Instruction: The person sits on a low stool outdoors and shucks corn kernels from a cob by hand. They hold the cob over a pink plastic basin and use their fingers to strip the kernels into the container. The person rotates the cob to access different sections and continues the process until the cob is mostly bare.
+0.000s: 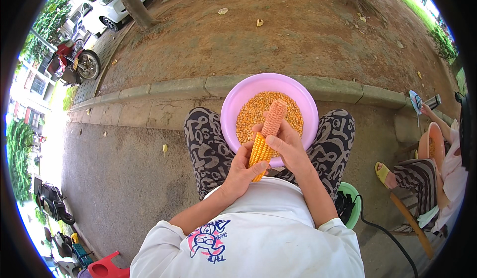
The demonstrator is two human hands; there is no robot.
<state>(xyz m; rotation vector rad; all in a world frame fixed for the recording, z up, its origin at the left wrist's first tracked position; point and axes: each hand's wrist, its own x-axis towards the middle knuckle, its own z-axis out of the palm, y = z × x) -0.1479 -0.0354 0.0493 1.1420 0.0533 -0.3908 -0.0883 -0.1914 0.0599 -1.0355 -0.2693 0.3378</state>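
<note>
My left hand (242, 171) holds an ear of yellow corn (259, 153), its kernels still on the cob. A bare pinkish corn cob (275, 116) is in my right hand (292, 149), its lower end against the upper part of the yellow ear. Both hands are over the near part of a pink plastic basin (231, 91), which rests between my knees on patterned trousers. Loose yellow-orange corn kernels (249, 110) cover the basin's bottom. Some fingers of each hand are hidden behind the corn.
A stone kerb (179, 88) runs beyond the basin. By my right hip stands a green tub (356, 211) with a black cable (387, 233). At the right a seated person (447, 166) has an orange basin (426, 144). A red plastic stool (108, 267) is at lower left.
</note>
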